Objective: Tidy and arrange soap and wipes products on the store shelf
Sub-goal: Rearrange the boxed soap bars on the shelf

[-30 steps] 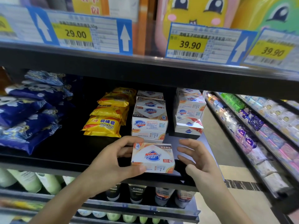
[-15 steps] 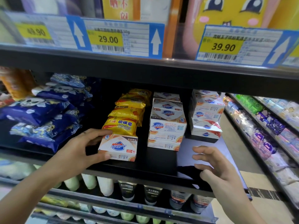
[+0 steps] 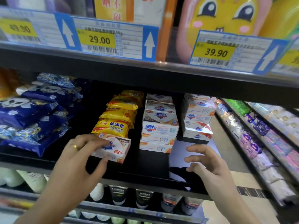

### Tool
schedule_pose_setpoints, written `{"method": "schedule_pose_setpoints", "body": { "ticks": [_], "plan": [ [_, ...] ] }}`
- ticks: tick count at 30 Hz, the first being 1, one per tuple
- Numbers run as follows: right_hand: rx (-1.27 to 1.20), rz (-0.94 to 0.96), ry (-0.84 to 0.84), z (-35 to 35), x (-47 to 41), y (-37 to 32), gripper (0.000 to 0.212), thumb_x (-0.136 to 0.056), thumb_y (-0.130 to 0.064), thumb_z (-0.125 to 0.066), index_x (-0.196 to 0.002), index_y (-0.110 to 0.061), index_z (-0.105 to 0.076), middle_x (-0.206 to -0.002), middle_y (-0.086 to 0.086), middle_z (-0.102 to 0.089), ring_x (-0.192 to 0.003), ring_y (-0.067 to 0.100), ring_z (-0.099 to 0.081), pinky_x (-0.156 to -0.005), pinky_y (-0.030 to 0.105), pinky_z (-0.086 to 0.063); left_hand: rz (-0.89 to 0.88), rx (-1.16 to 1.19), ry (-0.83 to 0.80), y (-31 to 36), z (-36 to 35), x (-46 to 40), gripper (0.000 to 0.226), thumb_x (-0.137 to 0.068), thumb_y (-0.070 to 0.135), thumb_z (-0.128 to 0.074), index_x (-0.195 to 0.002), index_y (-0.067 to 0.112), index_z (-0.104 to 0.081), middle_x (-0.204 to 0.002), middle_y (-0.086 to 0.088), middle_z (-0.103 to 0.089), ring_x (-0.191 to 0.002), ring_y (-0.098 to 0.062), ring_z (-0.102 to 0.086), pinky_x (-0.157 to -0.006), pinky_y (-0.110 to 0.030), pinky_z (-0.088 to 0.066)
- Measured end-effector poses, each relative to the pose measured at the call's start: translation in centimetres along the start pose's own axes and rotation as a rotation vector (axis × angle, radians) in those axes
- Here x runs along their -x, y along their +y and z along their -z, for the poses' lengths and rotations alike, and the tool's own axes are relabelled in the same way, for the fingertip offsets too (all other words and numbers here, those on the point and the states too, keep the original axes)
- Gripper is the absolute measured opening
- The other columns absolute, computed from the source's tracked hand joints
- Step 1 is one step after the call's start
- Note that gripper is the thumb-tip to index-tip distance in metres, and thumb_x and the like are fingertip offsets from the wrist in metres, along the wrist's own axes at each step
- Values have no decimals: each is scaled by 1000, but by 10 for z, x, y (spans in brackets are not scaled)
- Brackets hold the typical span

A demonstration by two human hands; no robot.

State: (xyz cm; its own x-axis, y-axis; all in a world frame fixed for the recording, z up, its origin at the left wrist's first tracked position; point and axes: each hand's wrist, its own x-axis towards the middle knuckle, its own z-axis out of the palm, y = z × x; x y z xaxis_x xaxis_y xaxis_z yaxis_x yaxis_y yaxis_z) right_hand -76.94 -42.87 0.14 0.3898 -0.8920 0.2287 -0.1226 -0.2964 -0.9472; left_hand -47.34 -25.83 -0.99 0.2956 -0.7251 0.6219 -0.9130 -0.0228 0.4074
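**Soap box held at the front of the shelf**

At the far left, blue wipes packs [image 3: 30, 120] lie piled on the black shelf [image 3: 145, 168], their left ends cut off by the frame edge. The left hand [image 3: 77, 152] reaches in from the lower left with the forearm angled up; its fingers [image 3: 90, 139] curl over the top left of a white soap box [image 3: 113, 148] while the thumb presses the box's near edge, so the box is pinched between them. A ring sits on one finger. The box is tilted, just in front of the stack of yellow sulfur soap packs [image 3: 116, 120], and whether its base rests on the shelf cannot be told; the hand hides its left end. To the right stands a stack of white soap boxes [image 3: 159, 126], then a second stack [image 3: 198, 120] further right, slightly blurred. The right hand [image 3: 208, 162] hovers over the shelf's front right corner, fingers spread and loosely bent, holding nothing, well apart from the held box. Price tags [image 3: 100, 40] line the shelf above.
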Motion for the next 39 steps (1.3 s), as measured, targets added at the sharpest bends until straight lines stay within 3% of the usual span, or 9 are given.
{"method": "schedule_pose_setpoints", "body": {
  "ticks": [4, 8, 10, 13, 20, 27, 29, 34, 39],
  "plan": [
    [269, 91, 153, 11, -34, -7, 40, -86, 3, -60, -97, -34, -70, -101, -14, -69, -87, 4, -65, -68, 18, -49, -119, 142, -187, 47, -21, 7, 29, -92, 44, -57, -121, 42, -65, -119, 29, -54, -114, 3, -54, -89, -10, -45],
    [568, 82, 229, 28, -79, -6, 38, -90, -15, -73, -119, -37, -62, -119, -18, -46, -93, -32, -42, -75, -4, -36, -165, 195, -320, 77, -54, -1, 24, -97, 44, -52, -118, 44, -64, -112, 30, -55, -110, 5, -53, -92, -19, -49],
    [762, 20, 141, 35, -97, 1, 56, -91, -23, -74, -140, -38, -53, -145, -5, -39, -106, -26, -34, -100, 6, -31, -144, 201, -360, 83, -68, -7, 27, -97, 46, -47, -118, 41, -64, -112, 29, -54, -111, 4, -49, -91, -15, -45],
    [851, -66, 3, 34, -109, 13, 64, -94, -26, -71, -153, -32, -45, -164, 2, -27, -145, 16, -38, -117, 30, -33, -143, 151, -380, 83, -78, -11, 31, -97, 48, -43, -119, 40, -64, -114, 28, -53, -111, 3, -47, -96, -13, -38],
    [894, 8, 58, 34, -101, 24, 35, -91, -23, -74, -122, -28, -58, -144, 6, -48, -124, 30, -54, -98, 36, -47, -77, 202, -450, 79, -76, -13, 28, -95, 50, -48, -115, 42, -66, -116, 33, -50, -116, 5, -47, -94, -6, -35],
    [752, -8, 90, 40, -74, 18, 40, -87, -27, -79, -109, -41, -48, -119, -5, -46, -70, 14, -65, -61, 22, -49, 69, 346, -423, 82, -78, -21, 14, -95, 30, -69, -105, 40, -70, -106, 26, -61, -111, -1, -57, -88, -12, -44],
    [699, 51, 148, 40, -61, 18, 46, -85, -25, -82, -114, -41, -50, -117, -10, -42, -84, 16, -63, -65, 21, -53, 101, 378, -424, 84, -77, -23, 16, -96, 32, -69, -109, 42, -68, -106, 28, -62, -108, -1, -59, -85, -12, -45],
    [609, 262, 208, 40, -25, 14, 77, -74, -12, -91, -135, -38, -51, -116, -23, -35, -109, -19, -46, -85, -3, -37, 158, 559, -416, 94, -74, -28, 39, -86, 65, -54, -119, 45, -63, -110, 27, -67, -106, 0, -64, -86, -11, -49],
    [658, 470, 168, 27, 0, 14, 81, -71, -6, -92, -143, -17, -55, -132, -7, -42, -120, -14, -42, -92, -2, -35, 296, 770, -440, 99, -76, -32, 43, -87, 63, -71, -125, 46, -62, -114, 24, -71, -108, 0, -67, -89, -13, -52]
  ]
}}
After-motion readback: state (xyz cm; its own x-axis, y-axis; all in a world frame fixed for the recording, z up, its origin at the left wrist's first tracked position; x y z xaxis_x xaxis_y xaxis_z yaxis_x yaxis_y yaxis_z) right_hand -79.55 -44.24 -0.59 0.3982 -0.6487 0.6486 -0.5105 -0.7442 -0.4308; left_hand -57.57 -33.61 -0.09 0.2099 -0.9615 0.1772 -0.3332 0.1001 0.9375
